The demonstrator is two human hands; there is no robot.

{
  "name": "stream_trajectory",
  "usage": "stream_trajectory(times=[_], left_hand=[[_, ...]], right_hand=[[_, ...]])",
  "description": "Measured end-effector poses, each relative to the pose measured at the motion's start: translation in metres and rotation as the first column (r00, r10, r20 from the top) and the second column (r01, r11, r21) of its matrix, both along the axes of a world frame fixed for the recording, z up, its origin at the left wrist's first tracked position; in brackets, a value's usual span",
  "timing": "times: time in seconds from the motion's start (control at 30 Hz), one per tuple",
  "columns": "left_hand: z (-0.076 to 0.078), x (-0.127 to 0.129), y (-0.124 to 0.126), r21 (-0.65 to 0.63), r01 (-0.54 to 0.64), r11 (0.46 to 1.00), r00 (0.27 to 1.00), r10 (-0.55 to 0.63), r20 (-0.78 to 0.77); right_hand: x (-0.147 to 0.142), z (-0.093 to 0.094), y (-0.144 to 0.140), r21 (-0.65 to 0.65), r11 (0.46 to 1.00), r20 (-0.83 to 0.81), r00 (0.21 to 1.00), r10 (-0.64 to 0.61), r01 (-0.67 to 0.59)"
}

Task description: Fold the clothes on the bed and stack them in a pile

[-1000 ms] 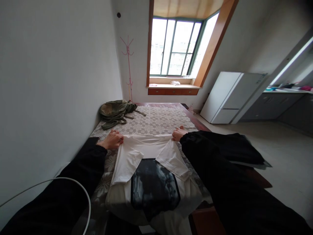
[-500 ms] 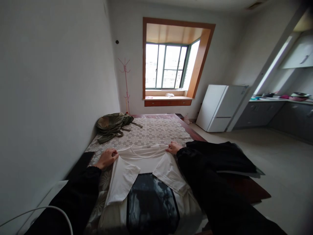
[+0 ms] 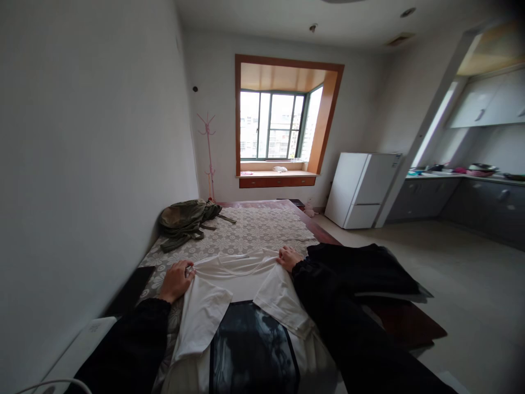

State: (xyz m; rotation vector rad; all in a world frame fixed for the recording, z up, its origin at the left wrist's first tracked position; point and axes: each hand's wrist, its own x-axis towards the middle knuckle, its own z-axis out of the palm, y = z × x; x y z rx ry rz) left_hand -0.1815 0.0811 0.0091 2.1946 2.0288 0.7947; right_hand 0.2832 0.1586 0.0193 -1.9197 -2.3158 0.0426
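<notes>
A white T-shirt [image 3: 245, 285] lies spread on the patterned tablecloth in front of me, neckline away from me and sleeves folded inward. Its front carries a large dark printed panel [image 3: 253, 347], cut off by the lower picture edge. At the left shoulder seam, my left hand [image 3: 177, 280] has its fingers curled and closed on the fabric. My right hand [image 3: 289, 258] pinches the opposite shoulder beside the collar. Both fingertips are partly hidden.
A lace-patterned tablecloth [image 3: 266, 224] covers the table. An olive backpack [image 3: 184, 218] rests at the back left by the wall. Folded black clothing [image 3: 365, 268] lies to the right. Beyond stand a pink coat rack [image 3: 209, 153] and a white fridge [image 3: 361, 189]. A white cable [image 3: 76, 381] crosses the lower left.
The camera view has tilted up, so the scene sits lower in the picture. Both hands stay at the T-shirt's shoulders, and the left fingers look slightly more curled.
</notes>
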Motion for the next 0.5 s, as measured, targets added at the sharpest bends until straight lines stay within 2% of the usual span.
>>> stream_trajectory(times=[0.17,0.37,0.5], left_hand=[[-0.006,-0.001,0.001,0.039,0.014,0.999,0.999,-0.012,-0.047],[-0.009,-0.004,0.001,0.072,0.022,0.997,0.998,-0.018,-0.06],[-0.009,-0.006,0.002,0.074,0.023,0.997,0.999,-0.021,-0.034]], right_hand=[[-0.005,-0.009,-0.005,0.019,0.999,0.006,0.999,-0.049,0.049],[-0.014,-0.026,-0.012,0.134,0.976,-0.069,0.984,-0.165,0.173],[-0.013,-0.029,-0.011,0.125,0.974,-0.112,0.979,-0.173,0.187]])
